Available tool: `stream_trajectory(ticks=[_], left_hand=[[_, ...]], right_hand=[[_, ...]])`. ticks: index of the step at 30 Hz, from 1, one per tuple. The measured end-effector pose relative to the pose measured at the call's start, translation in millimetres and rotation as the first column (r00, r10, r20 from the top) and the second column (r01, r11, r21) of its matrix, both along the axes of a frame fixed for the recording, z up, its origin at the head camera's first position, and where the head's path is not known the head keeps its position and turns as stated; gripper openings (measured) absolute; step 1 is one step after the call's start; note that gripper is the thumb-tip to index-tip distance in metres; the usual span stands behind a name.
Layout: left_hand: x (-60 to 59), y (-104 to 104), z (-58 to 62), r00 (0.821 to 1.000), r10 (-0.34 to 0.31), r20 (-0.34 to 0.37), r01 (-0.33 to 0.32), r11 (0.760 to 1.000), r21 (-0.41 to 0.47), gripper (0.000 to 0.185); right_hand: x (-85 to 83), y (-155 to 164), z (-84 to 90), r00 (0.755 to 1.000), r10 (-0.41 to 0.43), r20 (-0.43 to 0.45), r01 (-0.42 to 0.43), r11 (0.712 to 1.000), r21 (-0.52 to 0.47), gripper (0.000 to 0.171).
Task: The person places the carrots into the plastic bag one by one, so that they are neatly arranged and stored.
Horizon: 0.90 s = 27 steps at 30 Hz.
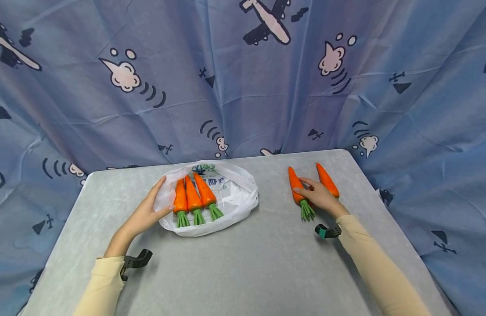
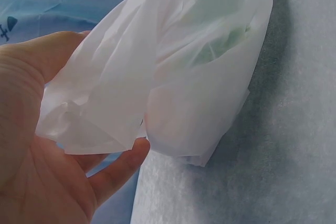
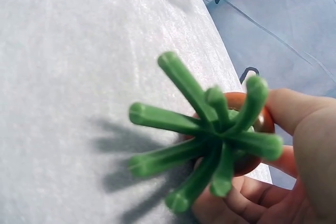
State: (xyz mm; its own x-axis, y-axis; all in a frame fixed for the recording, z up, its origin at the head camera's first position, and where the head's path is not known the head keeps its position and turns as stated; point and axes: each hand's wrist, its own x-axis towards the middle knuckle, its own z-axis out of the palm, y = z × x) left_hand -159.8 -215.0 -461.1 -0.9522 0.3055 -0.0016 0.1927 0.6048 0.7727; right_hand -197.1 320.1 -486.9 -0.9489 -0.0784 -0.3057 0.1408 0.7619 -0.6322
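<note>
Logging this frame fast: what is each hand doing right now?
Left hand: grips the edge of the white plastic bag.
Right hand: grips a toy carrot near its green top.

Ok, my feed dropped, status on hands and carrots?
Left hand holds white bag edge, three carrots on it. Right hand grips carrot; another carrot beside. Nothing in the way.

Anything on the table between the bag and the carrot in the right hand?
Nothing: in the head view, only bare grey table lies between the bag and the carrot held by the right hand.
</note>
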Motion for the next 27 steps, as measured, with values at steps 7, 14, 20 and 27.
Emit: stream_trajectory(ticks=[7,14,20,27], left_hand=[[0.2,-0.8,-0.3,1.0,0.0,-0.004,0.0,1.0,-0.002,0.095],[0.3,0.2,1.4,1.0,-0.007,-0.004,0.007,1.0,0.004,0.095],[-0.4,0.3,1.2,1.0,-0.003,0.006,0.003,1.0,-0.001,0.095],[-1.6,0.5,0.0,1.0,-0.004,0.004,0.004,1.0,0.0,0.095]], right_hand=[[0.0,-1.8,-0.3,1.0,-0.013,-0.015,0.013,1.0,-0.003,0.076],[2.1,-3.4,-1.2,0.999,-0.021,-0.038,0.019,0.999,-0.045,0.073],[2.5,-4.0,-2.5,0.999,-0.02,-0.051,0.017,0.998,-0.055,0.072],[4.2,-4.9,-2.5,0.997,-0.012,-0.077,0.008,0.998,-0.057,0.07]])
